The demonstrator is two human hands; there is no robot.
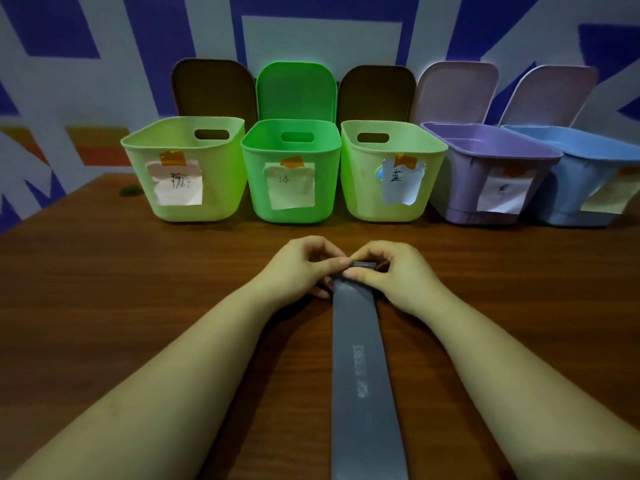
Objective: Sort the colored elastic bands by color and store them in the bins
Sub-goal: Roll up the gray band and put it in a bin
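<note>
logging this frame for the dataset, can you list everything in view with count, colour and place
elastic band: one, dark grey, flat on the table from the near edge toward the bins, far end rolled up
bins: five in a row at the back of the table: pale green, bright green, pale green, purple, blue
paper labels: five, one taped on each bin front
lids: five, upright behind the bins: brown, green, brown, pink, pink
table: one, brown wood
wall: blue and white pattern, orange patch at left
left hand: pinches the band's rolled end
right hand: pinches the same end
</note>
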